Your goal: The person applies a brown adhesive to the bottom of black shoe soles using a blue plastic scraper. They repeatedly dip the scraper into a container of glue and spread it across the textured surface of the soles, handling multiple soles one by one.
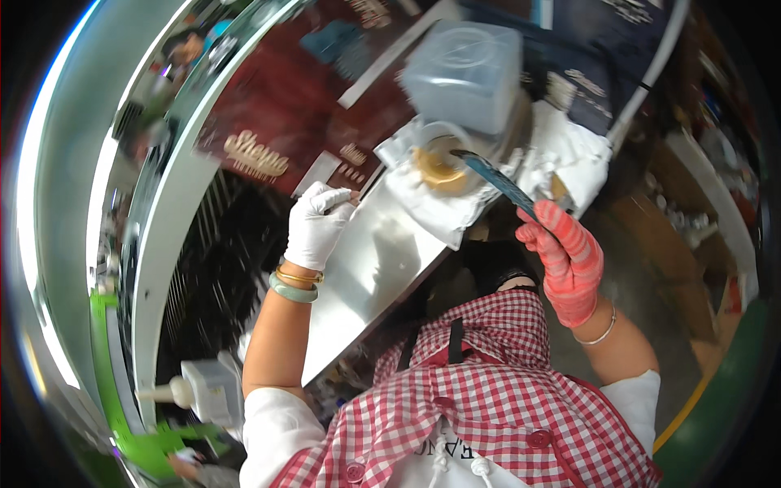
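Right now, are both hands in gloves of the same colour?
No: the left hand is gloved in white, the right hand in pink.

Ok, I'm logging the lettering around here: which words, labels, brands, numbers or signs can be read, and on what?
I won't copy printed words, but here is where they stand.
Dark red panel: large pale script, legible, with a smaller, blurred line beneath.
Dark blue panel: white script, small and blurred.
White top: dark letters, only partly visible.
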`<state>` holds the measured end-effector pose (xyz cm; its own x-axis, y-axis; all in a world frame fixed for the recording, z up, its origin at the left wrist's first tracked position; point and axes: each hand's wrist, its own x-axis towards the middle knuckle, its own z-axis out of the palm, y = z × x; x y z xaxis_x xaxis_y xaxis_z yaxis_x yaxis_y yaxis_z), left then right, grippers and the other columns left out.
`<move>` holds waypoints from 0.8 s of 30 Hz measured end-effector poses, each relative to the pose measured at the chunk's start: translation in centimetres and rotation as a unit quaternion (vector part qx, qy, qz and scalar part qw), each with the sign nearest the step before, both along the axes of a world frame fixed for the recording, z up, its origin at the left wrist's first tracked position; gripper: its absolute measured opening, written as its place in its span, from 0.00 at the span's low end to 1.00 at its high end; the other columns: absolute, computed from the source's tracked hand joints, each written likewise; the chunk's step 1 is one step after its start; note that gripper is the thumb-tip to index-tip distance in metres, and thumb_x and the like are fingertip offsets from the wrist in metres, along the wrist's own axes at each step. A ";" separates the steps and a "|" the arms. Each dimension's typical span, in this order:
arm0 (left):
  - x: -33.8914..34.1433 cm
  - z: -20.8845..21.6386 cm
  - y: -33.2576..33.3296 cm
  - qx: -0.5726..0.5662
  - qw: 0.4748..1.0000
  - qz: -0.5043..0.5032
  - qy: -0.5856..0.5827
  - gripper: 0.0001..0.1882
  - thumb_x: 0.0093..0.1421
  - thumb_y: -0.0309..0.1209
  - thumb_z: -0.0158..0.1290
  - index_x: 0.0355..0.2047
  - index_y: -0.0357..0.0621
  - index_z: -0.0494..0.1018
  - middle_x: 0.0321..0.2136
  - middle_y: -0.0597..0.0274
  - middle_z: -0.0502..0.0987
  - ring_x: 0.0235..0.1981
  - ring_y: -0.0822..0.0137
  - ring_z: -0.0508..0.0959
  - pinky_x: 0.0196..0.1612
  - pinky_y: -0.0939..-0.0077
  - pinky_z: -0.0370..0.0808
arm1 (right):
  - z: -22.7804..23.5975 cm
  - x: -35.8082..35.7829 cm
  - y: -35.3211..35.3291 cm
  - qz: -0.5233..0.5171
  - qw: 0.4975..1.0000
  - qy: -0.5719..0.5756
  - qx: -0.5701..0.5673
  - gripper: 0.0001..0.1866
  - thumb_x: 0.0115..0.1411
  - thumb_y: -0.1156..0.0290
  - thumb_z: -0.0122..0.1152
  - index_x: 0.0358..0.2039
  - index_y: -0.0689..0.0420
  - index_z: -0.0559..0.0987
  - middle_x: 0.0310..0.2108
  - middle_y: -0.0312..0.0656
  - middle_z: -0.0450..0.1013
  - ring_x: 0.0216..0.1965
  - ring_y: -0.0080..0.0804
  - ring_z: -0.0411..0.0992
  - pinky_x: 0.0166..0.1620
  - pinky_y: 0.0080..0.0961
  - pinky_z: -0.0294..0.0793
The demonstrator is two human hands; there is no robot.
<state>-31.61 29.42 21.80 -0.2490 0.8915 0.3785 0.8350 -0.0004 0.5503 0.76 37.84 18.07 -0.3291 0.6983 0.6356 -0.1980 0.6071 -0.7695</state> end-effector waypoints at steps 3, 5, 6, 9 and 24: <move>-1.1 -1.2 -7.0 -0.064 0.976 0.102 -0.181 0.08 0.50 0.21 0.60 0.32 0.37 0.80 0.24 0.70 0.70 0.27 0.78 0.70 0.31 0.84 0.67 | -1.5 -2.3 -1.9 0.061 0.998 0.008 -0.019 0.16 0.58 0.81 0.55 0.49 0.60 0.73 0.37 0.46 0.75 0.30 0.32 0.75 0.34 0.23 0.75; -2.1 -2.9 -11.9 -0.070 0.950 0.141 -0.270 0.09 0.52 0.23 0.59 0.36 0.38 0.79 0.27 0.69 0.70 0.29 0.78 0.70 0.33 0.85 0.66 | -2.8 -4.3 -3.2 0.105 0.993 0.013 -0.052 0.16 0.59 0.80 0.54 0.49 0.60 0.73 0.36 0.46 0.75 0.30 0.32 0.75 0.35 0.24 0.75; -2.1 -3.6 -14.2 -0.058 0.942 0.175 -0.281 0.10 0.52 0.22 0.59 0.36 0.37 0.79 0.27 0.70 0.70 0.29 0.78 0.70 0.33 0.86 0.66 | -3.5 -5.4 -3.6 0.123 0.991 0.010 -0.055 0.16 0.59 0.80 0.54 0.49 0.60 0.73 0.37 0.46 0.75 0.31 0.32 0.75 0.35 0.24 0.75; -1.7 -5.0 -19.9 -0.043 0.905 0.278 -0.320 0.12 0.53 0.22 0.58 0.39 0.36 0.78 0.29 0.71 0.71 0.32 0.79 0.70 0.36 0.88 0.67 | -5.7 -8.6 -4.6 0.158 0.986 -0.004 -0.057 0.16 0.60 0.78 0.54 0.49 0.60 0.73 0.38 0.46 0.75 0.32 0.30 0.75 0.37 0.23 0.76; -5.2 -14.1 -29.5 0.023 0.887 0.451 0.097 0.05 0.52 0.25 0.52 0.30 0.41 0.74 0.28 0.56 0.73 0.28 0.57 0.74 0.33 0.69 0.72 | -10.3 -20.6 -6.2 0.177 0.974 -0.048 -0.135 0.16 0.62 0.73 0.52 0.51 0.60 0.73 0.37 0.45 0.77 0.30 0.25 0.74 0.34 0.20 0.73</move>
